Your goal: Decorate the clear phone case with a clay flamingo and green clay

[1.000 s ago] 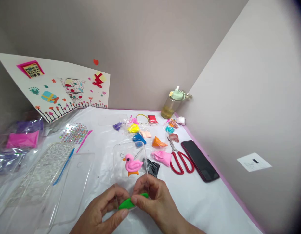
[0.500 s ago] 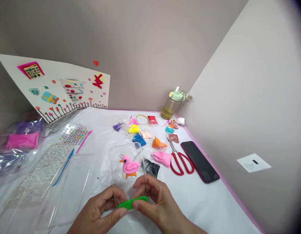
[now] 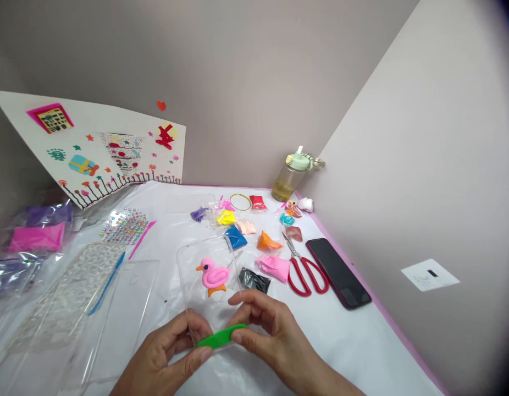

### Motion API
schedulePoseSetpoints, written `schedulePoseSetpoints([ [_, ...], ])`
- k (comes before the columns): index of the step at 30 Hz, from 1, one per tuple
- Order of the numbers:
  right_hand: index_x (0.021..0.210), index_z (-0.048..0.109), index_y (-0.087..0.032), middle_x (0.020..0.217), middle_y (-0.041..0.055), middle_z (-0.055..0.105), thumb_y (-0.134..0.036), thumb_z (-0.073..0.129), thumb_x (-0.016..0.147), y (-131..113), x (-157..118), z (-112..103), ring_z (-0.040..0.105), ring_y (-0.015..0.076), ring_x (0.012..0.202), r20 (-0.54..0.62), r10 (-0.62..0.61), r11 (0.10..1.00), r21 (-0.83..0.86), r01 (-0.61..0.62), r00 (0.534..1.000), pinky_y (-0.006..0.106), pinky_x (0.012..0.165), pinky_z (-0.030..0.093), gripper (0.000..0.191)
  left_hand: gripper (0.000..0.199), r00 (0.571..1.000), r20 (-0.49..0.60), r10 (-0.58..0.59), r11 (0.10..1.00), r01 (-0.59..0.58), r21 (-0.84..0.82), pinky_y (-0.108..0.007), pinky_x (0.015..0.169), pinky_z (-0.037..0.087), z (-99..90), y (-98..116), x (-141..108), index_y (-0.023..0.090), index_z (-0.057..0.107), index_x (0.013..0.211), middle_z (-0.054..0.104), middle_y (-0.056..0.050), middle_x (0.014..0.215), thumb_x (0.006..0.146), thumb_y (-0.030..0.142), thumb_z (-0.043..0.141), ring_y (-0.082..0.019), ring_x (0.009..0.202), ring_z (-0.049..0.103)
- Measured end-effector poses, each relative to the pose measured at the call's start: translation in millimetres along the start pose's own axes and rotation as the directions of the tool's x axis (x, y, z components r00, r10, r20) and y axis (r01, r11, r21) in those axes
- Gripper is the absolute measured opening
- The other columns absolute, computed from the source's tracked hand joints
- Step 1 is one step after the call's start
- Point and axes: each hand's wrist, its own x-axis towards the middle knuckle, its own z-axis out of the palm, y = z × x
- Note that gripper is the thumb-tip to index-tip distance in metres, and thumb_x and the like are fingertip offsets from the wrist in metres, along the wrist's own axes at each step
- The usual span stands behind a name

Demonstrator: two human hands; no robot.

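Between both hands I hold a clear phone case [image 3: 211, 316], tilted up from the table. A pink clay duck [image 3: 213, 276] with an orange beak and feet sits on its upper part. Along the lower edge lies a flat strip of green clay [image 3: 222, 336]. My left hand [image 3: 172, 352] grips the lower left corner, thumb at the strip's left end. On the other side my right hand [image 3: 271, 333] pinches the right edge, its thumb pressed on the strip's right end. The fingertips behind the case show partly through it.
Red-handled scissors [image 3: 306, 272] and a dark phone [image 3: 339, 273] lie to the right. Several clay packets, including a pink one [image 3: 275, 268] and a black one [image 3: 254, 279], are beyond the case. Another clear case [image 3: 120, 319] and a blue tool [image 3: 108, 283] lie left. A bottle [image 3: 289, 179] stands behind.
The phone case has tilted and shifted slightly left, its top edge now leaning leftward. The green strip's right end has risen a little with my right hand. Both hands keep their grip.
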Motion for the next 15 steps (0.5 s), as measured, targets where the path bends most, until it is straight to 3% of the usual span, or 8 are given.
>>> schedulePoseSetpoints([
  [4,0.11,0.066,-0.023,0.081,-0.0012,0.07,-0.022,0.072,0.085,-2,-1,-2,0.063,0.016,0.081,-0.016,-0.025,0.998,-0.063,0.024,1.0,0.028,0.08,0.045,0.026,0.021,1.0,-0.003,0.011,1.0,-0.011,0.019,-0.028,0.078,0.049,-1.2,-2,2,0.024,0.066,0.085,0.063,0.001,0.082,0.084,0.045,0.068,-0.02,0.081,0.06],
  [9,0.119,0.063,-0.025,0.092,0.0005,0.073,-0.026,0.074,0.086,-6,-1,-7,0.066,0.0182,0.09,0.031,-0.017,0.999,-0.05,0.019,0.999,0.03,0.087,0.047,0.036,0.024,0.999,-0.04,0.015,1.0,-0.015,0.007,-0.027,0.076,0.049,-4.5,-5,3,0.024,0.066,0.085,0.063,0.001,0.082,0.083,0.048,0.069,-0.019,0.078,0.058],
  [15,0.119,0.065,-0.028,0.09,-0.0016,0.075,-0.024,0.07,0.089,-7,0,-14,0.068,0.0168,0.087,0.028,-0.032,0.991,-0.132,0.036,0.999,0.029,0.087,0.048,0.03,0.026,0.999,-0.041,0.028,1.0,-0.027,0.011,-0.027,0.077,0.048,-5.6,-7,2,0.024,0.066,0.083,0.062,0.001,0.081,0.084,0.05,0.069,-0.018,0.079,0.058],
])
